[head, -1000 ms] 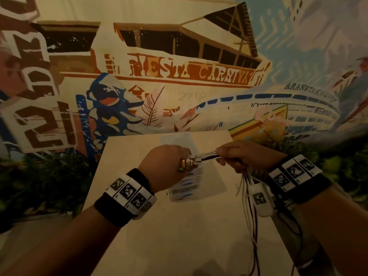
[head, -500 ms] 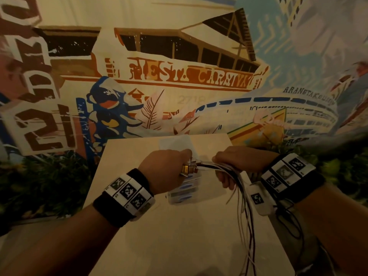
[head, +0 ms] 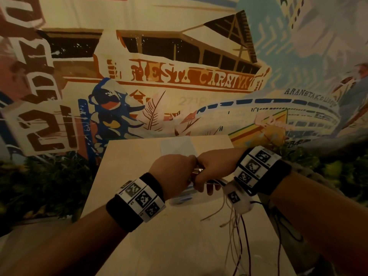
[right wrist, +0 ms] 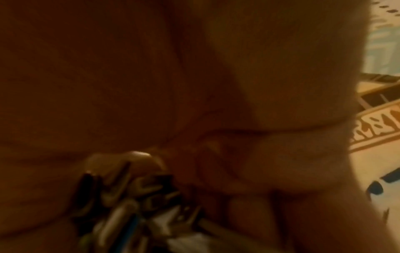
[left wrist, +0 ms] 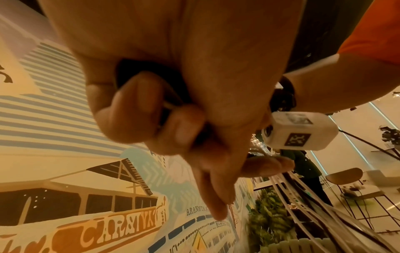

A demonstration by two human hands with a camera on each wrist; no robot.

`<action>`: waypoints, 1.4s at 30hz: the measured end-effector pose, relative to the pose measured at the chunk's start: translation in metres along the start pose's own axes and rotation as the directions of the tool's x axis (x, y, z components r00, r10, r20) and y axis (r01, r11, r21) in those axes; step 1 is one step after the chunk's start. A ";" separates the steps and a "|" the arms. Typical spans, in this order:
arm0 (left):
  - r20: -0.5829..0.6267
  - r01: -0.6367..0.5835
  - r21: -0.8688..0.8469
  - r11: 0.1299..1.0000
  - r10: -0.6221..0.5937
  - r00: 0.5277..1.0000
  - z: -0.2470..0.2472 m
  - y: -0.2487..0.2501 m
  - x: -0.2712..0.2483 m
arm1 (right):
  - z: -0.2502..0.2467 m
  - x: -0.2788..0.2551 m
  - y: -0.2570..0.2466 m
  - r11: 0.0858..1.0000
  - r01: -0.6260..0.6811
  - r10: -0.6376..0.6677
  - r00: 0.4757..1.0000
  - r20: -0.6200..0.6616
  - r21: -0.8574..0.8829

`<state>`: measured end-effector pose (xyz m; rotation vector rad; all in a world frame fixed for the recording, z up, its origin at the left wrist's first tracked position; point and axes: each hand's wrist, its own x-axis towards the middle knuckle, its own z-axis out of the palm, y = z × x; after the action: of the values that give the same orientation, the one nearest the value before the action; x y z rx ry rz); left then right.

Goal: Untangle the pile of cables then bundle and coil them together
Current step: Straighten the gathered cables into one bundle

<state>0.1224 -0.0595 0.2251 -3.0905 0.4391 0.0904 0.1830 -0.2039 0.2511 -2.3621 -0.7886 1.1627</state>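
A bundle of thin white, dark and red cables (head: 237, 226) ends in metal plug connectors (head: 197, 171). My left hand (head: 184, 168) grips the plug ends in a fist above the table. Pressed against it from the right, my right hand (head: 208, 177) has its fingers curled round the same bundle. The loose lengths hang below the right wrist and trail off the table's near edge. In the left wrist view the cables (left wrist: 303, 196) run down and right from the fingers (left wrist: 134, 111). The right wrist view is dark and blurred, with the plugs (right wrist: 140, 214) bunched near the palm.
The light wooden table (head: 139, 176) stands against a painted mural wall. A clear plastic packet (head: 182, 199) lies under my hands, and a pale sheet (head: 177, 146) lies near the far edge. Green plants flank the table on both sides.
My right hand has slid left along the cables until it meets the left hand. The stretched length between the hands is gone, and more slack hangs below the right wrist.
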 end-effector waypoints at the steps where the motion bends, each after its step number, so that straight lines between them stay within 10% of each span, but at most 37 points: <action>1: 0.003 0.001 -0.013 1.000 -0.001 1.000 0.001 -0.001 0.001 | 0.001 0.003 -0.002 0.999 -0.036 0.036 0.999 -0.013 -0.027; 19: 0.057 -0.017 0.049 0.999 0.014 0.998 -0.006 -0.014 0.012 | 0.017 0.019 -0.014 0.994 -0.108 0.101 0.969 -0.225 -0.019; 28: -0.229 0.039 0.118 0.992 -0.011 0.973 -0.001 -0.007 -0.004 | 0.005 0.011 -0.013 0.995 -0.099 0.099 0.980 -0.170 0.011; 42: 0.093 0.034 0.188 0.981 -0.052 0.994 -0.010 -0.019 0.011 | 0.020 0.030 -0.021 0.948 -0.103 -0.015 0.931 -0.366 -0.300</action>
<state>0.1387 -0.0444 0.2346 -2.8945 0.3542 0.1870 0.1751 -0.1665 0.2339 -2.7563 -0.8392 0.6099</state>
